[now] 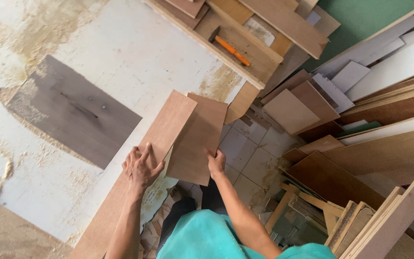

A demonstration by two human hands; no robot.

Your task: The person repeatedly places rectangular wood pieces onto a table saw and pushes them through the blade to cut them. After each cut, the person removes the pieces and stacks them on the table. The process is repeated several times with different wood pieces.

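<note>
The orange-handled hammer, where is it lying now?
In the head view the orange-handled hammer lies top centre on a stack of brown boards, beyond both hands and above the white worktable.

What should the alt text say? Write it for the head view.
A person's left hand presses flat on a long brown plywood strip at a sawdust-strewn white workbench, while the right hand grips a shorter brown panel. An orange-handled hammer and stacked boards lie beyond.
</note>
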